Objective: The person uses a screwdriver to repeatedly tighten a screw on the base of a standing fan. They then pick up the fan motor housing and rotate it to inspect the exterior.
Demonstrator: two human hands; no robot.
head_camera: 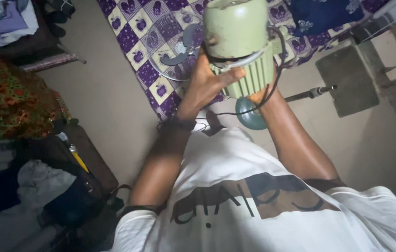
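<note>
Clearly held up close to the camera at about twelve o'clock: a pale green fan motor housing [237, 32], round-capped above and ribbed lower down, gripped between both hands; left hand [207, 84] wrapped against the housing's lower left side at about eleven o'clock, thumb laid across the ribbed part, fingers clenched on the casing; dark band worn at that wrist; right hand [263, 95] tucked under and behind the ribbed part at about one o'clock, mostly hidden by the motor, fingers pressed to the casing though their exact curl could not be told; black cable [277, 70] looped down the right side of the housing and trailed across toward the left wrist; below the motor, at centre, a round blue-green base piece [249, 116] partly hidden by the right forearm; behind the hands, at eleven o'clock, a wire fan guard [172, 42] with grey blades lay flat on a purple and cream chequered cloth [135, 35] patterned with fruit shapes, spread over the pale floor; at two o'clock a metal pole [312, 92] stretched across the floor toward a square grey slab [347, 79]; at nine o'clock a red and green flowered fabric [13, 100] heaped beside dark bags; at seven o'clock a yellow-handled tool [77, 158] rested on a dark bag; white printed shirt [254, 210] filled the view from five to seven o'clock.
</note>
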